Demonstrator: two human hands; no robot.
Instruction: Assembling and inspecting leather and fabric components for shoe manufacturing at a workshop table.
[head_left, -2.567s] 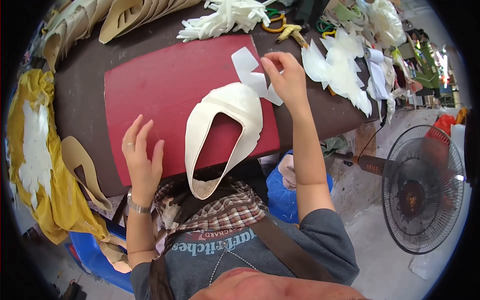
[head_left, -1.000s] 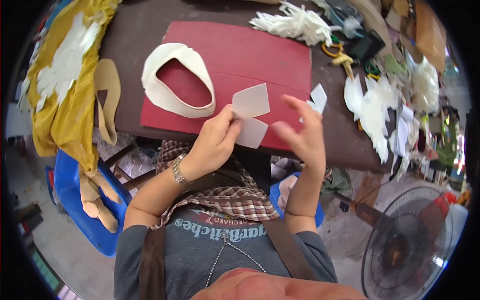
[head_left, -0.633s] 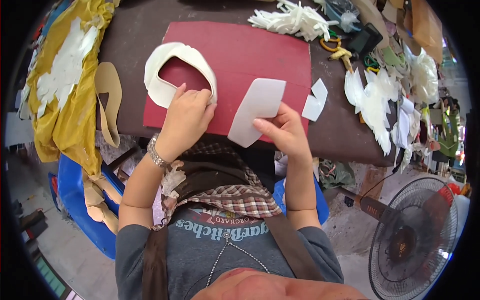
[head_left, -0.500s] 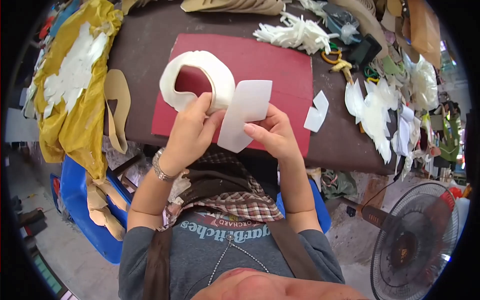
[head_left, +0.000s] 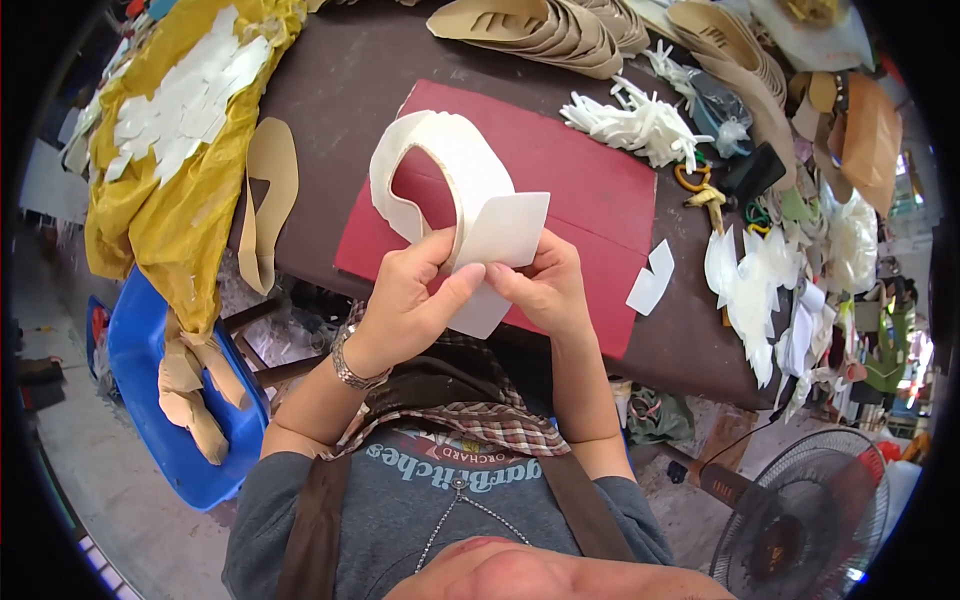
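Above a red board (head_left: 590, 180), both of my hands are closed on white material. My left hand (head_left: 415, 300) pinches the edge of a curved, cream-white shoe upper (head_left: 465, 150), which forms an open loop. A flat, stiff white piece with a notch (head_left: 508, 228) lies against the upper's right end, overlapping it. My right hand (head_left: 548, 290) grips this piece at its notch, thumb in front and fingers mostly hidden behind. My two thumb tips meet at the overlap. To the right of my right hand, a similar notched white piece (head_left: 653, 282) rests partly at the board's edge.
A yellow bag (head_left: 255, 115) bearing white pieces and a tan upper (head_left: 272, 190) lie left. Stacked tan uppers (head_left: 530, 35) and white strips (head_left: 635, 125) sit at the back. Orange-handled scissors (head_left: 690, 182) and white pieces (head_left: 750, 290) lie right. A fan (head_left: 800, 530) stands lower right.
My hands have come together, bringing the notched white piece onto the upper's right end. Both thumbs now meet there. The whole view has shifted, with the table appearing slightly turned.
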